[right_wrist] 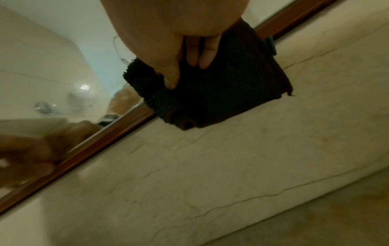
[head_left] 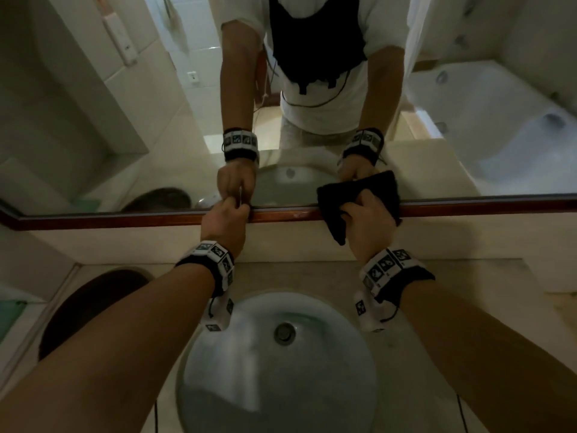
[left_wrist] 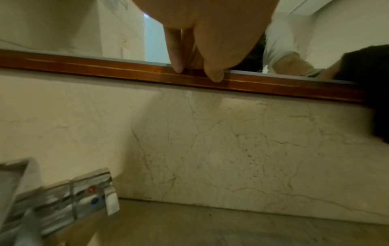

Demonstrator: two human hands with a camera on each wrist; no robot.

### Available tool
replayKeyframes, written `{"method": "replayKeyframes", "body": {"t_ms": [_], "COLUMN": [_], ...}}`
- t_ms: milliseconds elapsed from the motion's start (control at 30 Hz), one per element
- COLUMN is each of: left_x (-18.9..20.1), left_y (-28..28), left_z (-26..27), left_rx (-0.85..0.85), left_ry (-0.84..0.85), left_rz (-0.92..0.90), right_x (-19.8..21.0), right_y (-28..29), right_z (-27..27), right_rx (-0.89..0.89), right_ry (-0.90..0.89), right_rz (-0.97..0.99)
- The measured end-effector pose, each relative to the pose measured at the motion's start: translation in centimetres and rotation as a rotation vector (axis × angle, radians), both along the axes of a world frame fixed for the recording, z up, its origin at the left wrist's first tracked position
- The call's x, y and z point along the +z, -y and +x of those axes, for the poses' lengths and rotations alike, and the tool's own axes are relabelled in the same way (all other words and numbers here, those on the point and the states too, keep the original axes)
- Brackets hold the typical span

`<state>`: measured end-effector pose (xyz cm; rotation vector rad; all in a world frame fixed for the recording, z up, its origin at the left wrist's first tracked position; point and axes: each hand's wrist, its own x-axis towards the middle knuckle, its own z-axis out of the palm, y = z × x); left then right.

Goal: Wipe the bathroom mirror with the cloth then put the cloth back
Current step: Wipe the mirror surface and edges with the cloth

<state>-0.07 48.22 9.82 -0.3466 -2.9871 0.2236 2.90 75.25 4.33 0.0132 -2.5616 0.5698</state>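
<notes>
Along the far wall above the sink (head_left: 281, 364), the mirror (head_left: 131, 114) runs left to right, its lower edge bound by a reddish wooden frame (head_left: 468, 209). The right hand (head_left: 367, 218) grips a dark cloth (head_left: 359, 190), thumb and fingers curled into its folds, and presses it where glass meets frame, right of centre; part of the cloth lies against the glass and a corner hangs down over the frame onto the pale marble splashback (left_wrist: 210, 141). From the right wrist view the fingertips (right_wrist: 205, 64) sink into a thick, looped pile, and a loose rolled edge shows at the bottom (it looks bunched rather than neatly folded).

The left hand (head_left: 223, 220) is to the left of the cloth, its fingertips (left_wrist: 176, 66) and thumb bent onto the frame's top edge; they seem to pinch something small there, but I cannot tell what, or whether they merely brace.

By its look the cloth is light, soft and limp: it should give under any grip, drape wherever unsupported, and slide easily on glass. A full-palm hold over the bunched middle, as now, probably spreads pressure best; pinching one corner would let the rest flop. Wiping appears to be at the lowest strip of the mirror, and the return of the cloth is yet to come.
</notes>
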Motion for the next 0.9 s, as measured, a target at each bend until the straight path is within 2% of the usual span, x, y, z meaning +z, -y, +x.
{"method": "replayKeyframes", "body": {"t_ms": [100, 200, 367, 600, 700, 800, 900], "left_x": [0.0, -0.3, -0.8, -0.9, -1.3, -2.0, -2.5], "left_y": [0.0, 0.1, 0.3, 0.9, 1.2, 1.5, 1.6], "left_z": [0.0, -0.1, 0.1, -1.0, -1.0, -1.1, -1.3], "left_rx": [-0.002, -0.015, -0.053, -0.121, -0.180, -0.213, -0.235], "left_ry": [-0.003, -0.008, -0.068, -0.038, -0.066, -0.133, -0.183], "left_rz": [0.014, 0.009, -0.036, -0.016, 0.050, 0.099, 0.099], "right_x": [1.0, 1.4, 0.2, 1.1, 0.9, 0.5, 1.1], "right_y": [6.1, 8.4, 5.1, -4.2, -4.3, -3.2, -1.3], "right_z": [-1.0, -1.0, -1.3, 1.0, 0.8, 0.1, -0.2], "right_rx": [0.129, 0.158, 0.179, -0.032, -0.059, -0.105, -0.143], "right_ry": [0.072, 0.093, 0.126, 0.147, 0.190, 0.122, 0.117], "right_rz": [0.006, 0.020, 0.035, 0.026, 0.090, -0.173, -0.228]}}
